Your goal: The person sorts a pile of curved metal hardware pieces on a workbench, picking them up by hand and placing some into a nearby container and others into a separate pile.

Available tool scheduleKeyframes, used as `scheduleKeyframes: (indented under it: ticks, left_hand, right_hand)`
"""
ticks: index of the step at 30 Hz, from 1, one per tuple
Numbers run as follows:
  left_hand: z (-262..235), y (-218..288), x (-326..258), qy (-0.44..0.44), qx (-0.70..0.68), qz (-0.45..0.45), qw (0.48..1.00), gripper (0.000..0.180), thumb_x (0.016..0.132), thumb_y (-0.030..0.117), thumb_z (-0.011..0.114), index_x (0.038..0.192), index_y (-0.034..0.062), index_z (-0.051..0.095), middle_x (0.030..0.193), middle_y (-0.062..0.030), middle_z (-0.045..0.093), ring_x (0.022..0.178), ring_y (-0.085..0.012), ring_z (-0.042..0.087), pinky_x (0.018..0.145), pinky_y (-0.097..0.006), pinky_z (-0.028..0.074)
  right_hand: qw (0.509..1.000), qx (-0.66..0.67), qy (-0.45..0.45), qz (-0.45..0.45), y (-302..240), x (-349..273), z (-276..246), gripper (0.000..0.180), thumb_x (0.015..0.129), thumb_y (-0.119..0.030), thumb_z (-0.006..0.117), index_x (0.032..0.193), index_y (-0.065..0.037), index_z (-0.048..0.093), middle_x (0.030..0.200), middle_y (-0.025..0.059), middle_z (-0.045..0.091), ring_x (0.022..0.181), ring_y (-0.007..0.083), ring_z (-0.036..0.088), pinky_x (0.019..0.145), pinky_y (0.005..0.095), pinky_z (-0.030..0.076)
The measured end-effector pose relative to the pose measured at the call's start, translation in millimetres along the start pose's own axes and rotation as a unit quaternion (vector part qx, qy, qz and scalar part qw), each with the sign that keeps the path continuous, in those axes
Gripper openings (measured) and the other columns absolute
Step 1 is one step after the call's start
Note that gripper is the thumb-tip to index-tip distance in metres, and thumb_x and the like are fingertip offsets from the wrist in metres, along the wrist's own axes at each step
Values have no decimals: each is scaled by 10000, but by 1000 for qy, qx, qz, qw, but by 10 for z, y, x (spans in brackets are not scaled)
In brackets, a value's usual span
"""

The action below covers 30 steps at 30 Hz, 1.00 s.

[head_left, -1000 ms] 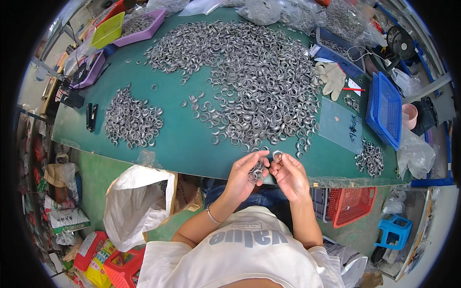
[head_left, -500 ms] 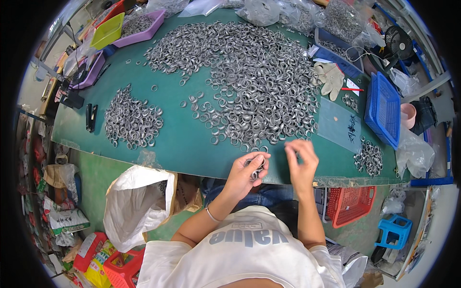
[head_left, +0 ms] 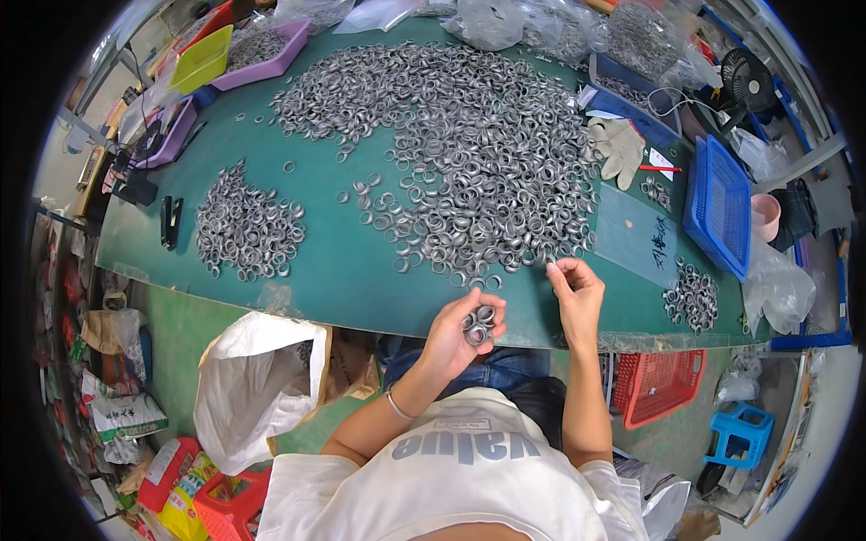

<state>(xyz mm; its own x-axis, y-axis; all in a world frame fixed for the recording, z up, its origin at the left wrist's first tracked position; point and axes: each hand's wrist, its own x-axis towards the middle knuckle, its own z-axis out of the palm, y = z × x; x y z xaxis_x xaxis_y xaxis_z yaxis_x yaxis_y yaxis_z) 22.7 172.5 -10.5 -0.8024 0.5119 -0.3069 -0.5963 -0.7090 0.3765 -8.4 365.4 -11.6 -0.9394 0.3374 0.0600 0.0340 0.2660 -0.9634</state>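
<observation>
A big heap of grey metal rings covers the middle of the green table. My left hand is curled at the table's near edge, holding a small stack of metal rings. My right hand reaches to the near edge of the heap, fingertips pinched at a ring there. A smaller pile of rings lies to the left, and another small pile to the right.
A white plastic bag hangs open below the table at my left. A blue basket, work gloves, a purple tray and a yellow-green tray line the table. A red crate and blue stool stand on the floor.
My right hand has left my left hand and moved up and right to the heap's edge. My left hand keeps its rings and stays near the table edge.
</observation>
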Motion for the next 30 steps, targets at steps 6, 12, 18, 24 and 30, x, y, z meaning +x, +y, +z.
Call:
scheduleKeyframes:
  ticks: [6,12,18,24,30]
  left_hand:
    - [61,-44,31,42,47,16,998,308,936,194,496,1143,-30,535,860,-46,540,712,-134,532,478,-216,397]
    - [68,-71,20,54,95,61,992,304,914,153,537,1164,-20,542,879,-38,561,732,-119,544,506,-219,418]
    - [110,-102,28,36,157,81,984,299,902,144,562,1147,-26,563,880,-50,595,735,-113,554,500,-218,430]
    - [60,-135,38,30,189,71,979,296,916,163,542,1134,-38,555,889,-65,594,733,-109,546,480,-196,408]
    - [71,-70,24,-5,56,25,998,278,935,200,489,1106,-16,527,902,-88,571,717,-119,537,459,-195,387]
  right_hand:
    - [995,99,-20,20,-7,-104,20,84,837,-64,641,877,9,632,771,29,641,676,49,548,631,185,427]
    - [967,202,-130,87,-240,-302,59,116,853,-60,623,925,30,636,823,53,658,759,85,591,710,224,461]
    - [987,27,-135,-88,-366,-492,93,81,790,-2,637,869,6,647,803,58,618,673,140,549,624,242,417]
    - [950,-125,-104,-267,-396,-554,74,134,723,42,650,856,21,652,811,118,625,709,257,576,652,309,458]
    - [960,-186,29,-206,-170,-213,-153,119,747,13,635,864,8,654,851,116,625,815,273,567,747,360,435]
